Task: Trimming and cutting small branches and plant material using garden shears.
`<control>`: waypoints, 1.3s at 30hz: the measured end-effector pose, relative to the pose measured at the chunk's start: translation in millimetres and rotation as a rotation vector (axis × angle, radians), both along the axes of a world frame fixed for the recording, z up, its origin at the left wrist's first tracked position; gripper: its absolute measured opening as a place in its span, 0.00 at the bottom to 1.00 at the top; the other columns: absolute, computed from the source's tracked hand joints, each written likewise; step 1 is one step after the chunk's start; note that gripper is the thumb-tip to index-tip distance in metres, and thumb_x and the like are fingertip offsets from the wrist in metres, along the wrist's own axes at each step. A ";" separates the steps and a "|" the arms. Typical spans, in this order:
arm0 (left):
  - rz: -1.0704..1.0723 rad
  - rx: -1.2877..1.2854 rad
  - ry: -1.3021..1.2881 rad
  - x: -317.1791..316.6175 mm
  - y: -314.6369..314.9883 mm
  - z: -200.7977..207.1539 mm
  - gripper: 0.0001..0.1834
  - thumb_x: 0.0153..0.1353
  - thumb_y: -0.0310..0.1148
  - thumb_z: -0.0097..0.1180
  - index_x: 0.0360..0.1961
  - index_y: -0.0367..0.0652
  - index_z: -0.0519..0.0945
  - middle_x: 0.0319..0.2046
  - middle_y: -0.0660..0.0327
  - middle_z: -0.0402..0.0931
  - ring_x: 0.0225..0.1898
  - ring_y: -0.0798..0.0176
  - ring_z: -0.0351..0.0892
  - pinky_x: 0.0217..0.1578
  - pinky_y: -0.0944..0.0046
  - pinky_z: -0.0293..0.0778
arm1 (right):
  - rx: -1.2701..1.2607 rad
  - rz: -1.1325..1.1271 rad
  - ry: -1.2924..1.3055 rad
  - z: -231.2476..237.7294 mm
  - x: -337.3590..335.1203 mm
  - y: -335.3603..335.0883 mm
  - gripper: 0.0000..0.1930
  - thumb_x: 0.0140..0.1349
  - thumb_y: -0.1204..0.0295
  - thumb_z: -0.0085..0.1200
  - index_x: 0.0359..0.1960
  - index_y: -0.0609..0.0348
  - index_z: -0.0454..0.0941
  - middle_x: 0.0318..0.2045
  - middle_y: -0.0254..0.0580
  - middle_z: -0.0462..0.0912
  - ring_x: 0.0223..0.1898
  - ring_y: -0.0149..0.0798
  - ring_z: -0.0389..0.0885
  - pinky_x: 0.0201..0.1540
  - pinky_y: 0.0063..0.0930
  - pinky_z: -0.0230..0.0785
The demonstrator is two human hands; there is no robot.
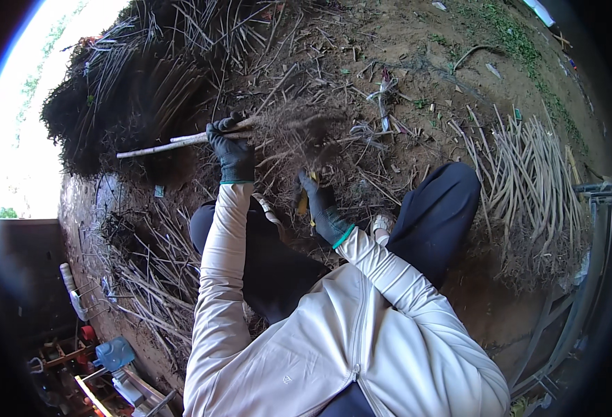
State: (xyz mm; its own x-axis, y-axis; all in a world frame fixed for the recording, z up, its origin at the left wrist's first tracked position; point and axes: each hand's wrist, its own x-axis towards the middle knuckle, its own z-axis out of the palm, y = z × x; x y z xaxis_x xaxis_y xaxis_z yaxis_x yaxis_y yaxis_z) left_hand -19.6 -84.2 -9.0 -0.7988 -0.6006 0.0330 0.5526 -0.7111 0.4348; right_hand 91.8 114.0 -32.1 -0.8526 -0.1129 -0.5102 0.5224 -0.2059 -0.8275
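My left hand (233, 154), in a dark glove with a green cuff, is closed round a couple of pale woody stems (160, 147). Their bare ends point left, and a tangled mass of fine brown roots (302, 128) spreads from them on the right. Just below the roots, my right hand (325, 208), gloved the same way, is closed on a yellow-handled tool (302, 202). It looks like pruning shears, though the roots and fingers hide most of it.
A big heap of dark rooted stems (160, 76) lies at the far left. More stems (156, 292) lie at the near left, and a pale rooted bundle (528, 187) at the right. Beside it stands a metal frame (594, 236). A blue water jug (115, 353) is at the lower left.
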 end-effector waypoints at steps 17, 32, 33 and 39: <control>-0.082 0.055 -0.014 -0.4 -18.1 20.4 0.16 0.68 0.40 0.41 0.22 0.47 0.65 0.16 0.65 0.65 0.20 0.65 0.66 0.36 0.61 0.72 | 0.412 0.281 0.309 7.6 -46.7 89.0 0.19 0.59 0.55 0.53 0.43 0.57 0.76 0.28 0.37 0.79 0.29 0.30 0.74 0.34 0.29 0.66; -0.140 0.110 -0.242 -7.0 -5.9 9.9 0.19 0.68 0.43 0.41 0.22 0.45 0.62 0.15 0.63 0.61 0.19 0.61 0.65 0.37 0.53 0.75 | 0.434 0.014 0.293 -43.1 -7.9 91.6 0.21 0.60 0.54 0.54 0.20 0.60 0.70 0.12 0.33 0.67 0.16 0.31 0.63 0.22 0.32 0.57; -0.086 0.123 -0.311 -7.2 -8.6 9.4 0.19 0.68 0.43 0.40 0.22 0.44 0.62 0.15 0.61 0.62 0.19 0.59 0.67 0.38 0.51 0.76 | 0.322 -0.017 0.131 -43.8 -7.1 98.5 0.18 0.60 0.56 0.54 0.21 0.56 0.69 0.12 0.29 0.66 0.15 0.28 0.64 0.21 0.29 0.58; -0.081 0.214 -0.402 -11.5 -13.4 -0.5 0.19 0.68 0.45 0.38 0.25 0.43 0.64 0.17 0.60 0.65 0.20 0.57 0.68 0.38 0.48 0.78 | -0.258 0.187 -0.158 -46.0 -22.3 90.6 0.10 0.58 0.63 0.55 0.28 0.50 0.67 0.14 0.25 0.64 0.13 0.25 0.64 0.17 0.24 0.60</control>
State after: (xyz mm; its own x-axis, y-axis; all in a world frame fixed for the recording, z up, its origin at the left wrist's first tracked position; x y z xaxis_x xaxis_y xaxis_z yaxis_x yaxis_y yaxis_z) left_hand -31.2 -97.6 -9.5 -0.7676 -0.4953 -0.4067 0.3091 -0.8420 0.4421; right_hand 69.6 204.6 -78.1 -0.7177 -0.4022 -0.5684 0.6883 -0.2864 -0.6665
